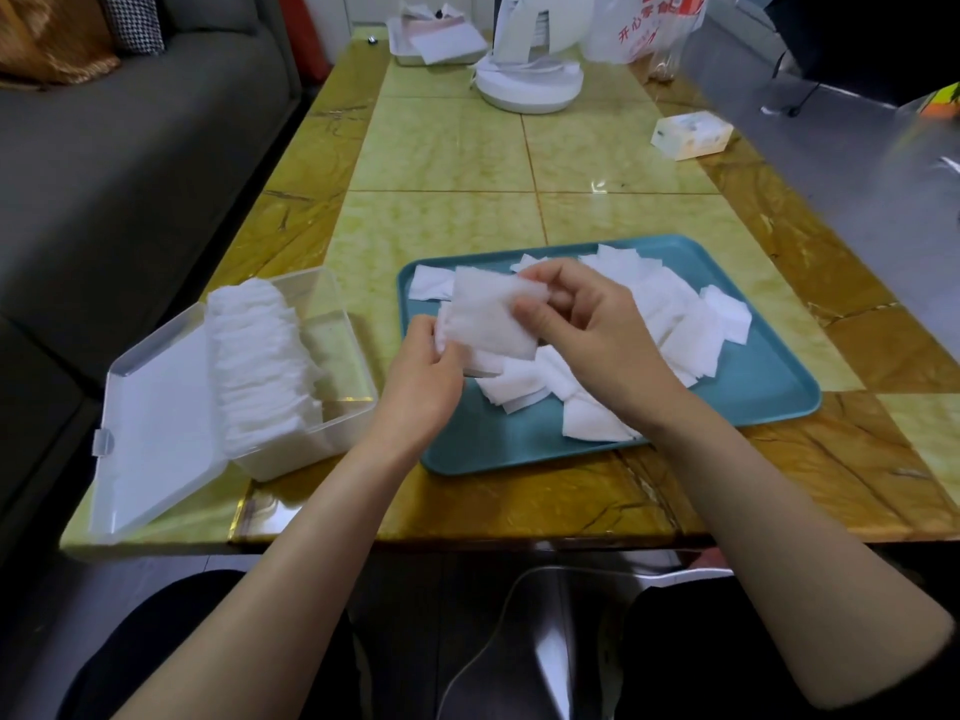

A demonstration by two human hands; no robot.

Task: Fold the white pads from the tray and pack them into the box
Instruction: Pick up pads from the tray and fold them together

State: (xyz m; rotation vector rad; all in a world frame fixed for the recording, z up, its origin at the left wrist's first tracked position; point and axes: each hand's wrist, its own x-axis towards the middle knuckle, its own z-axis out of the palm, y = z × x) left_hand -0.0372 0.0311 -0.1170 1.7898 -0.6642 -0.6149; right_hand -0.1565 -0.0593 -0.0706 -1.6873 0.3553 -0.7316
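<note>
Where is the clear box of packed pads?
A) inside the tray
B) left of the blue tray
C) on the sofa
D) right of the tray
B: the clear box stands on the table, left of the blue tray, lid open.

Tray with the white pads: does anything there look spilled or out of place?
Nothing spilled or damaged. The loose pads lie in an untidy overlapping heap on the tray.

One wide head-worn view looks forward and down over the tabletop (447, 163). It sits close above the tray (519, 439).
</note>
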